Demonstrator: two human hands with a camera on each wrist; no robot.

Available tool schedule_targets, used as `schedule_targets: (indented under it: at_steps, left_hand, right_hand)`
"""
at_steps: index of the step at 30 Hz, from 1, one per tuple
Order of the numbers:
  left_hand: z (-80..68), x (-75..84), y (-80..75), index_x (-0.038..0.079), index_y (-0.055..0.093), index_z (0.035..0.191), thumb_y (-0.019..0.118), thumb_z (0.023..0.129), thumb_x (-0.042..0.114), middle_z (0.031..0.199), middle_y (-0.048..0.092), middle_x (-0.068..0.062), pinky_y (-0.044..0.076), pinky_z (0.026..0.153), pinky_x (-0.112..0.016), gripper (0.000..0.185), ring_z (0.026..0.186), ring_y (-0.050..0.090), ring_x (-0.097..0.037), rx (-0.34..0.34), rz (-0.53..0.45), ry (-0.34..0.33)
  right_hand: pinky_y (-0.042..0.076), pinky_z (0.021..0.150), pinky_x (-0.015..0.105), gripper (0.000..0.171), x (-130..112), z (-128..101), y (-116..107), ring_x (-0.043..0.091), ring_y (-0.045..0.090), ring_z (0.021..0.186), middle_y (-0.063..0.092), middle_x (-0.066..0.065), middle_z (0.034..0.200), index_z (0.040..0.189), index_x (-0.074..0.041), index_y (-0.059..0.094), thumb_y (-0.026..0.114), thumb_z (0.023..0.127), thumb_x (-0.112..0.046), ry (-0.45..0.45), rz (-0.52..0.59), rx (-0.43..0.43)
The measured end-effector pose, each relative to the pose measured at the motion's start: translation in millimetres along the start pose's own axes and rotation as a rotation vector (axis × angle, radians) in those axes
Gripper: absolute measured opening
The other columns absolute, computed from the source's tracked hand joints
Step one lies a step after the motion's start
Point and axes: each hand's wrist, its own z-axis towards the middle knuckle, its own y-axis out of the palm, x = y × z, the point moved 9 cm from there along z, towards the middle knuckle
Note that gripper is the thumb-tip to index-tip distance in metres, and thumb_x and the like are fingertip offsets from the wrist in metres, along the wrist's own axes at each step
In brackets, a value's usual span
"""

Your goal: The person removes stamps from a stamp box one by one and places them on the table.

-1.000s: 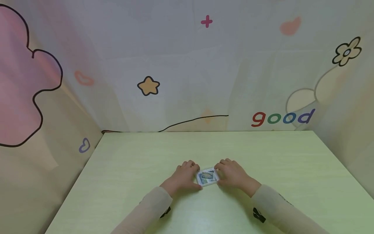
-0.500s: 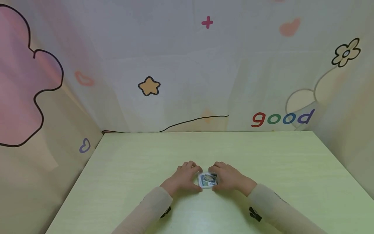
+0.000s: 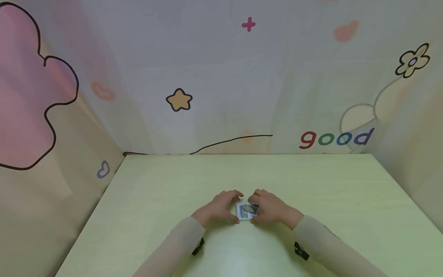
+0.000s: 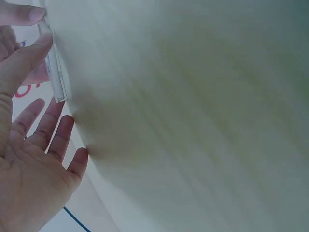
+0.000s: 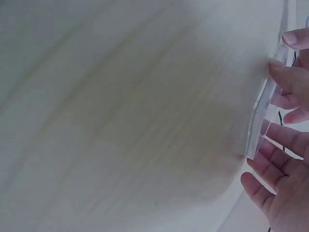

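Observation:
A small clear plastic case (image 3: pixel 246 211) with a picture on top lies on the light green table (image 3: pixel 311 181), near its front middle. My left hand (image 3: pixel 231 206) grips the case's left side. My right hand (image 3: pixel 257 206) grips its right side and covers part of the top. In the left wrist view a thumb and a fingertip pinch the case's clear edge (image 4: pixel 56 72), while the other fingers (image 4: pixel 53 130) spread beside it. The right wrist view shows the same hold on the clear case edge (image 5: pixel 259 121), with the remaining fingers (image 5: pixel 280 159) spread below.
Cloth walls printed with cartoon shapes and the word "good" (image 3: pixel 336 138) close the table in at the back and on both sides. Bare green tabletop lies all round the hands.
My right hand has slid left onto the case, so the two hands now stand closer together and less of the case shows. The left hand has hardly moved.

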Motion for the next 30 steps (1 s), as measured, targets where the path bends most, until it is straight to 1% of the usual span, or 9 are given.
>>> schedule_targets:
  at_steps: [7,12,15,17,18,20,24,27,30]
  left_hand:
    - [1.0,-3.3,0.6,0.01,0.054,0.127,0.085,0.068,0.019,0.12,0.061,-0.003,0.034,0.101,-0.044,0.067,0.114,0.048,-0.022,0.009,-0.05,-0.001]
    - [-1.4,-6.2,-0.2,0.007,0.057,0.123,0.084,0.069,0.011,0.12,0.061,-0.005,0.035,0.105,-0.041,0.06,0.116,0.051,-0.022,0.023,-0.174,-0.014]
    - [-2.9,-7.3,-1.3,0.003,0.055,0.124,0.081,0.071,0.006,0.118,0.062,-0.009,0.034,0.105,-0.042,0.059,0.114,0.053,-0.024,0.039,-0.258,0.0]
    - [-3.4,-8.0,-1.0,0.001,0.055,0.125,0.08,0.072,0.006,0.119,0.062,-0.01,0.034,0.105,-0.043,0.059,0.115,0.053,-0.026,0.053,-0.288,0.004]
    - [-3.8,-7.8,-0.9,0.0,0.055,0.125,0.081,0.072,0.007,0.121,0.061,-0.011,0.034,0.105,-0.044,0.059,0.115,0.052,-0.027,0.063,-0.281,0.008]
    - [-3.9,-7.7,1.6,0.0,0.054,0.125,0.082,0.071,0.013,0.124,0.058,-0.012,0.032,0.106,-0.045,0.062,0.118,0.049,-0.029,0.075,-0.233,0.008]
    - [-3.6,-5.3,9.3,0.005,0.053,0.127,0.081,0.072,0.036,0.129,0.051,-0.01,0.033,0.103,-0.046,0.069,0.12,0.043,-0.028,0.093,0.03,0.004]
    - [-4.4,-2.6,12.1,0.011,0.053,0.128,0.076,0.073,0.049,0.129,0.048,-0.008,0.033,0.101,-0.046,0.07,0.119,0.041,-0.026,0.112,0.195,-0.004]
    - [-7.3,-0.7,9.9,0.016,0.054,0.128,0.073,0.075,0.053,0.13,0.046,-0.006,0.029,0.103,-0.05,0.068,0.121,0.04,-0.026,0.128,0.271,-0.017]
  right_hand:
    - [0.044,0.073,0.031,0.05,2.0,1.6,0.3,0.015,0.049,0.084,0.056,0.002,0.099,0.108,-0.005,0.063,0.083,0.068,-0.03,0.017,0.006,-0.014]
    - [0.044,0.073,0.031,0.05,1.0,2.0,-0.4,0.015,0.05,0.084,0.057,0.001,0.099,0.107,-0.006,0.064,0.083,0.068,-0.031,0.024,0.014,-0.03]
    - [0.045,0.074,0.032,0.05,0.3,2.3,-2.2,0.014,0.05,0.083,0.057,0.001,0.099,0.106,-0.006,0.064,0.084,0.067,-0.031,0.024,0.016,-0.033]
    - [0.045,0.074,0.031,0.05,0.8,1.5,-3.0,0.014,0.05,0.084,0.057,0.001,0.099,0.107,-0.007,0.064,0.084,0.068,-0.031,0.023,0.01,-0.032]
    - [0.045,0.074,0.031,0.051,0.9,1.2,-3.2,0.014,0.05,0.084,0.057,0.001,0.099,0.107,-0.007,0.064,0.083,0.068,-0.032,0.022,0.008,-0.031]
    - [0.045,0.074,0.031,0.051,1.4,0.5,-3.2,0.014,0.05,0.084,0.057,0.001,0.099,0.108,-0.007,0.064,0.083,0.068,-0.032,0.019,0.004,-0.029]
    - [0.044,0.073,0.031,0.051,2.3,0.3,-2.7,0.015,0.049,0.084,0.057,0.001,0.1,0.108,-0.007,0.063,0.083,0.068,-0.033,0.022,0.004,-0.031]
    - [0.044,0.074,0.032,0.051,3.2,0.3,-2.1,0.015,0.049,0.085,0.057,0.002,0.101,0.109,-0.007,0.063,0.083,0.069,-0.033,0.03,0.003,-0.035]
    - [0.044,0.075,0.032,0.051,3.0,0.6,-1.4,0.015,0.049,0.086,0.057,0.001,0.102,0.109,-0.007,0.063,0.082,0.07,-0.033,0.03,0.002,-0.037]
